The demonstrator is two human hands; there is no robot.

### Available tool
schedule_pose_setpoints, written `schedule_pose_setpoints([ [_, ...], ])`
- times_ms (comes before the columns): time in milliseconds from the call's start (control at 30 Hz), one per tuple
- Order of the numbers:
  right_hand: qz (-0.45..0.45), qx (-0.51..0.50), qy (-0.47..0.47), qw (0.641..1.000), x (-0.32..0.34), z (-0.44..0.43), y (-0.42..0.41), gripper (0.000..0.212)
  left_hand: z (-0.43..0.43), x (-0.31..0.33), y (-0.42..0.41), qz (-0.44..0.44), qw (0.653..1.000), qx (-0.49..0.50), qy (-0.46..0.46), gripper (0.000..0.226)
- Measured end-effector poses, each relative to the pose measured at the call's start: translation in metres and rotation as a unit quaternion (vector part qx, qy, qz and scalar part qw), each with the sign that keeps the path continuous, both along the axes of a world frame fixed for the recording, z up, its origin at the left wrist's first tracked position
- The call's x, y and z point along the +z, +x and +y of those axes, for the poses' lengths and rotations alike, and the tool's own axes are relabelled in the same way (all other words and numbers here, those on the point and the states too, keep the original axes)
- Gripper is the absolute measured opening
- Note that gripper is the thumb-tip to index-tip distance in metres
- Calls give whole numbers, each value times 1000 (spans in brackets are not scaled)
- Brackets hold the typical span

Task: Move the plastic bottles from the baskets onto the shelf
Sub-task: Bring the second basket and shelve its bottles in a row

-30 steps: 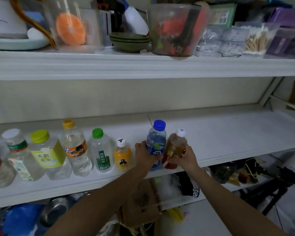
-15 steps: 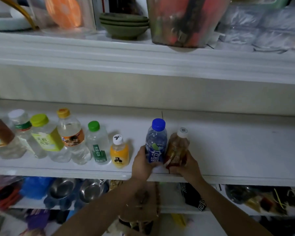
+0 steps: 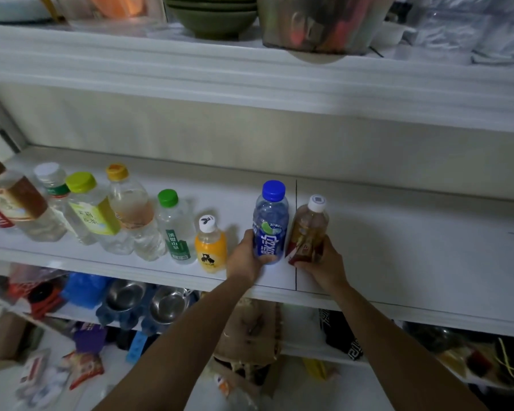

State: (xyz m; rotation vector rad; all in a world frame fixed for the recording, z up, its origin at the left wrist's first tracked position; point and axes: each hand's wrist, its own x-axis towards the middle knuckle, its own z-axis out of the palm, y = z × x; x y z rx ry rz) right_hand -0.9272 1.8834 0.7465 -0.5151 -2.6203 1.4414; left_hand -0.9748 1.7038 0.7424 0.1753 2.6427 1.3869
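Unchanged since a moment ago: both bottles upright on the white shelf [image 3: 398,232], each gripped. Blue-capped bottle [image 3: 270,223]: left hand [image 3: 245,259] wrapped round its lower body. Brown tea bottle [image 3: 307,229], just beside: right hand [image 3: 324,262] clasping its base. Small orange bottle [image 3: 209,247]: standing left, untouched.

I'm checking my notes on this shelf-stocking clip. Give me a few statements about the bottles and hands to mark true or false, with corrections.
1. The left hand grips the blue-capped bottle. True.
2. The right hand holds a green-capped bottle. False: it holds the brown bottle with a white cap.
3. The two held bottles stand upright on the middle shelf. True.
4. The small orange bottle lies on its side. False: it stands upright, left of the blue-capped bottle.
5. Green bowls sit on the shelf above. True.
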Motion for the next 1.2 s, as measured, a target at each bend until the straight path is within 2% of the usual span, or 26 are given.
schedule_pose_setpoints([
  [167, -21, 18, 38, 999, 2, -2, 2, 72, 5, 2, 11, -3, 1000, 10, -25, 70],
  [267, -40, 35, 144, 988, 3, 0, 16, 60, 4, 1, 28, -2, 1000, 8, -24, 101],
  [333, -58, 47, 234, 969, -7, 4, 39, 68, -1, 0, 45, 16, 992, -37, -118, 112],
  [433, -95, 71, 310, 943, -22, 8, 76, 94, -20, -6, 73, 100, 950, -109, -277, 102],
  [500, -107, 113, 361, 920, -22, -2, 95, 99, -41, -12, 91, 165, 907, -146, -359, 96],
  [600, -78, 200, 429, 877, -17, -47, 120, 101, -90, -17, 117, 211, 865, -168, -423, 96],
  [667, -42, 234, 454, 859, -16, -95, 130, 104, -138, -12, 138, 221, 855, -153, -444, 95],
  [733, -31, 287, 437, 852, -13, -155, 137, 116, -199, -5, 163, 204, 856, -119, -459, 99],
  [800, -11, 344, 430, 835, -14, -220, 141, 118, -270, -2, 192, 178, 856, -62, -481, 102],
  [867, 26, 391, 444, 806, -18, -292, 142, 114, -346, 2, 227, 137, 857, 8, -496, 102],
  [1000, 78, 516, 455, 722, -4, -453, 164, 133, -483, 18, 320, 65, 851, 169, -492, 105],
  [1100, 157, 596, 429, 660, 12, -573, 200, 131, -567, 28, 409, 5, 816, 297, -496, 103],
  [1200, 219, 667, 400, 589, 27, -679, 256, 126, -623, 30, 505, -52, 757, 427, -492, 101],
])
